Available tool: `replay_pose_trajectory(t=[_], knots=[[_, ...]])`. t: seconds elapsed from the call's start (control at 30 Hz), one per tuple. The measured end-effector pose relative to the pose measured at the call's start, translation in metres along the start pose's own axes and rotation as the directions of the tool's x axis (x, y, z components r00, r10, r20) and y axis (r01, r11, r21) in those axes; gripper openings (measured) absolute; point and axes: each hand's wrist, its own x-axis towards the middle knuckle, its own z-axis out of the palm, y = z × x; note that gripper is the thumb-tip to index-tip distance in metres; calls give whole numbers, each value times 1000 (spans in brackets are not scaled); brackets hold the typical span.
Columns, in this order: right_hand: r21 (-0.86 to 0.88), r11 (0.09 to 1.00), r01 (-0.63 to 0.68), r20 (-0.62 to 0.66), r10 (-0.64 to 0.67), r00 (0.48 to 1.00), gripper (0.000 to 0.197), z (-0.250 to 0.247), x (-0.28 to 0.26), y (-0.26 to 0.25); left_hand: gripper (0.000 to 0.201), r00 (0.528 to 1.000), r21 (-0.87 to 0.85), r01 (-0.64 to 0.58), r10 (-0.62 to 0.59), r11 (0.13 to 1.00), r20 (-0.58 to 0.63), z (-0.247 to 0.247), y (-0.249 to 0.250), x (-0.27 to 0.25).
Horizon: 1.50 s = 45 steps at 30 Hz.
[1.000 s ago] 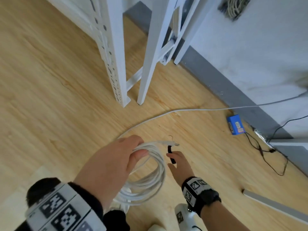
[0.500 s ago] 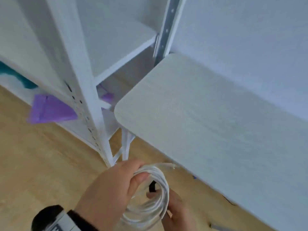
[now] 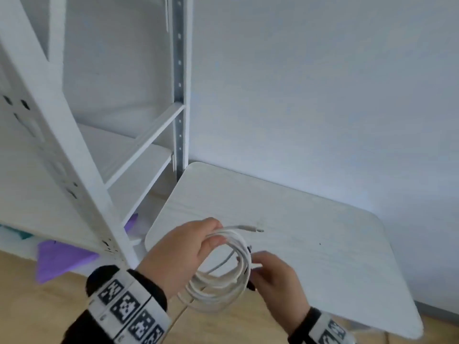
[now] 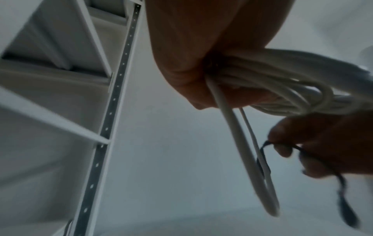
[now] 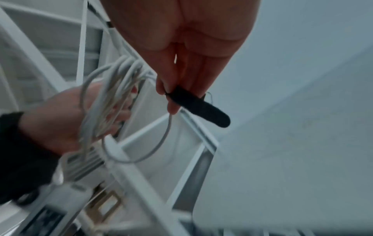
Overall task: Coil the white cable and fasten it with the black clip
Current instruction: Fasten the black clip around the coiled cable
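The left hand (image 3: 181, 254) grips the cable (image 3: 223, 276), fingers curled round the top of the coil, which hangs in the air over the near edge of the counter (image 3: 323, 239). One cable end pokes out toward the wall. Just right of the coil, the right hand (image 3: 275, 276) pinches the clip (image 5: 198, 107), a black strip, between fingertips. A white shelf (image 3: 82, 155) stands to the left.

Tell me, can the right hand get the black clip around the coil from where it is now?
Probably yes. The right hand pinches the black clip right beside the white cable coil, which the left hand holds up; nothing lies between them.
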Motion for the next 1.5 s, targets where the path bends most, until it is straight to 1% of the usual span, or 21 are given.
replay_pose_trajectory(t=[0.03,0.07,0.17,0.2,0.23,0.3,0.43,0.6,0.73,0.83,0.93,1.07,1.17,1.23,1.33,1.4,1.47,1.5], knots=[[55,997,-50,-17,51,999,39,-17,11,-18,15,1000,5,-21,21,1000,10,-5,8,7],[103,994,-42,-75,50,996,36,-30,21,-27,17,999,13,-43,42,999,24,-7,15,15],[119,991,-58,-213,83,974,34,-60,45,-45,18,994,39,-94,91,995,65,-10,32,37],[148,988,-40,-237,75,969,34,-71,55,-46,19,991,49,-110,106,993,77,-9,35,44],[142,989,-29,-262,66,963,34,-83,61,-56,20,989,60,-125,119,990,93,-8,41,52],[159,987,-4,-277,49,960,31,-104,73,-61,22,984,69,-131,122,989,126,-5,49,67],[219,975,20,-260,38,965,29,-138,96,-69,29,975,87,-154,137,984,172,4,68,99],[249,968,34,-216,21,976,25,-183,123,-74,23,967,102,-172,149,980,206,13,97,146],[302,952,53,-198,8,980,29,-216,141,-73,21,966,93,-178,156,980,207,21,112,180],[363,930,54,-151,2,989,35,-235,149,-72,20,965,85,-192,173,978,198,28,121,197],[390,921,19,-120,30,992,31,-249,156,-70,22,964,89,-191,170,978,204,33,126,209],[446,890,-96,-13,114,993,21,-257,165,-72,22,963,77,-171,149,982,226,36,125,219],[446,882,-152,66,137,988,25,-255,171,-72,25,956,117,-198,165,973,243,37,120,230],[431,885,-175,92,149,984,27,-253,175,-72,27,958,126,-192,157,973,240,36,117,236],[410,891,-197,95,172,980,24,-250,178,-70,28,954,142,-202,161,969,254,35,116,243],[414,889,-197,76,182,980,24,-250,178,-68,26,942,107,-218,181,970,282,35,117,247],[375,911,-171,32,171,985,33,-252,179,-67,23,933,76,-244,212,967,292,34,119,250],[325,934,-146,-2,155,988,37,-253,178,-66,21,930,65,-251,222,966,292,35,121,251]])
